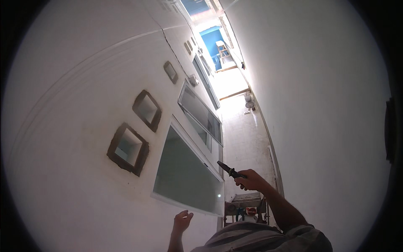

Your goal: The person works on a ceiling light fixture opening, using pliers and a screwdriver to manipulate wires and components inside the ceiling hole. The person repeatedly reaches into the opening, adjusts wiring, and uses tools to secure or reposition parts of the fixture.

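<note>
In my right hand [250, 180] is a dark hand tool that looks like pliers [225, 167], with a tapered tip pointing up and to the left. My fingers wrap round its black handle, and the tool is apart from the wall and the windows. Lower down, my left hand [182, 221] is beside the bottom edge of a white-framed window [189, 172]. Its fingers are curled in toward the thumb; whether something small is between them cannot be made out.
Below me, a worn stepladder [247, 197] stands with tools and a red item [251, 211] at its top. The left wall has square openings [128, 149] with rough edges and another window [201, 113]. A plain wall [327, 105] rises on the right. Far off stands another ladder [222, 49].
</note>
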The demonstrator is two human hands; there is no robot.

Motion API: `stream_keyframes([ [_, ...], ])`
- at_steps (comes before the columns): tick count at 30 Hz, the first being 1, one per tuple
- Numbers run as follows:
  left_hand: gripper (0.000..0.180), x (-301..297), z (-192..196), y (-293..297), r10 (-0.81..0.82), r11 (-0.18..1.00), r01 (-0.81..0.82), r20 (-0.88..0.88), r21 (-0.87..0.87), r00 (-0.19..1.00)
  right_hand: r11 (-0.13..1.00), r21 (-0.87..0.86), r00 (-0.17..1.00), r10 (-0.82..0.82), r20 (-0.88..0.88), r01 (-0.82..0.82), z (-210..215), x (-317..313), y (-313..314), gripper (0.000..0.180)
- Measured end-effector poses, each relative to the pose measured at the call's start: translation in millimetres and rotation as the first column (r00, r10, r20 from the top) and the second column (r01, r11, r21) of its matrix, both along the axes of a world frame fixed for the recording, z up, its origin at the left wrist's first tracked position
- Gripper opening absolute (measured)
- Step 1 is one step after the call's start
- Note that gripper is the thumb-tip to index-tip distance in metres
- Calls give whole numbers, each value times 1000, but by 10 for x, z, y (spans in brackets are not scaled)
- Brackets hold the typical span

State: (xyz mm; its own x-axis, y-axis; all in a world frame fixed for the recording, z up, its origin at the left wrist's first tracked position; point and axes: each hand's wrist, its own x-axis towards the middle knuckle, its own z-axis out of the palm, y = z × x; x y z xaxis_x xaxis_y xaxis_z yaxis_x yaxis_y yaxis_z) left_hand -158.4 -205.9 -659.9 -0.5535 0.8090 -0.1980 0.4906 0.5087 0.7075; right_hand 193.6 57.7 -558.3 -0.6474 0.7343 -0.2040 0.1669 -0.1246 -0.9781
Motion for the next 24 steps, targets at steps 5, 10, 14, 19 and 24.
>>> stream_keyframes([
  [5, 46, 601, -1180, -1171, 94, 917, 4, 227, -399, 969, 937, -198, 935, -228, 274, 286, -2165, 508, -420, 32],
  [10, 44, 1003, -1189, -1939, 27, 810, 155, 300, -566, 953, 727, -467, 851, -326, 411, 504, -2493, 1028, -873, 40],
  [14, 42, 1058, -1157, -2079, 64, 793, 151, 328, -590, 942, 815, -395, 866, -237, 439, 424, -2762, 1190, -1042, 36],
  [19, 42, 1101, -1140, -1856, 659, 735, -364, 477, -572, 581, 886, -297, 835, -160, 527, 357, -3058, 905, -1054, 39],
  [24, 47, 1060, -1113, -1640, 664, 747, -469, 553, -471, 503, 931, 24, 661, -277, 697, 365, -3081, 660, -1076, 46],
])
